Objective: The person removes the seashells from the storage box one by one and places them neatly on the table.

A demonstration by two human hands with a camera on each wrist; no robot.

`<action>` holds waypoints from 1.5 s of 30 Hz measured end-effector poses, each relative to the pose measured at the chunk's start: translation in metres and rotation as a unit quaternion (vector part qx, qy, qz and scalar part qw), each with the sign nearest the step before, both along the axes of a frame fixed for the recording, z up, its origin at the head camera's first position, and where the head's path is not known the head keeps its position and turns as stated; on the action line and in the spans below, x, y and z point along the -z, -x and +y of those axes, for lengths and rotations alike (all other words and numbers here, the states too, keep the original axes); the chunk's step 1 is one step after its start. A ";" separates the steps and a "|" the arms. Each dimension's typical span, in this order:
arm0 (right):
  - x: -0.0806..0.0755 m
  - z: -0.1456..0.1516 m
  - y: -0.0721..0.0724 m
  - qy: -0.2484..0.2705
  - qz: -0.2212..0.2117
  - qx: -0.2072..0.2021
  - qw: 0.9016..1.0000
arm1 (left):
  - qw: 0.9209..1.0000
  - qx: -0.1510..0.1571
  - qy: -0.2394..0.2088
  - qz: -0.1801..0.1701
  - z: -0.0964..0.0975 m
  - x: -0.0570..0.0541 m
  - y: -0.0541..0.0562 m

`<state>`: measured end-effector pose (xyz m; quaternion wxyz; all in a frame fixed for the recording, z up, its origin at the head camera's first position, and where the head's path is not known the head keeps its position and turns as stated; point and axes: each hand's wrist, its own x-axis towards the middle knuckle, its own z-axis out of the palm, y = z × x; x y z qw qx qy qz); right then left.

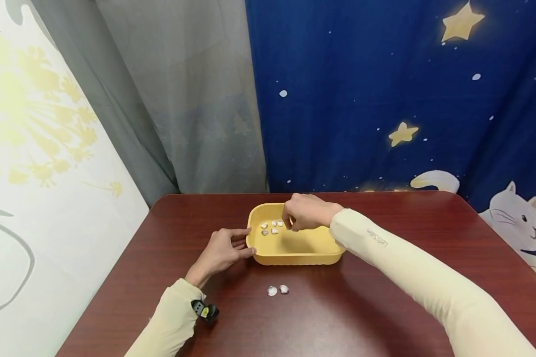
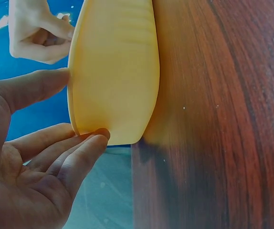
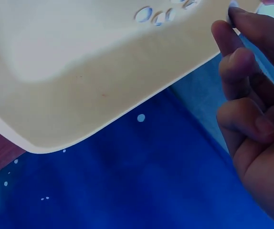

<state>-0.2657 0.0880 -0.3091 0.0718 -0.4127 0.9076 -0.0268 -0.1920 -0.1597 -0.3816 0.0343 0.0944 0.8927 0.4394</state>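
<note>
A yellow plastic tub with rounded corners stands on the table. My left hand holds its left end, with thumb and fingers spread around the corner, as the left wrist view also shows. Over the inside of the tub, my right hand points downward. In the right wrist view, its thumb and forefinger pinch a small seashell, partly hidden by the fingertips. Several small whitish seashells lie on the tub floor left of that hand. Two more shells lie side by side on the table in front of the tub.
The dark red wooden table reaches back to a blue curtain with stars and a grey curtain. A white patterned panel rises along the left side. A black wrist camera sits on the left sleeve.
</note>
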 end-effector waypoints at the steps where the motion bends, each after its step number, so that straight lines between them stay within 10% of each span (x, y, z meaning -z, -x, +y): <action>1: -0.001 0.001 -0.002 0.005 -0.001 -0.002 1.000 | 1.000 -0.002 -0.001 -0.001 0.000 0.000 0.000; 31: 0.033 0.030 -0.073 0.175 0.049 -0.039 0.983 | 1.000 -0.010 -0.002 -0.006 0.003 -0.002 -0.003; 45: 0.059 0.018 -0.100 0.115 0.121 -0.078 0.983 | 1.000 -0.007 0.004 -0.001 0.003 -0.002 -0.004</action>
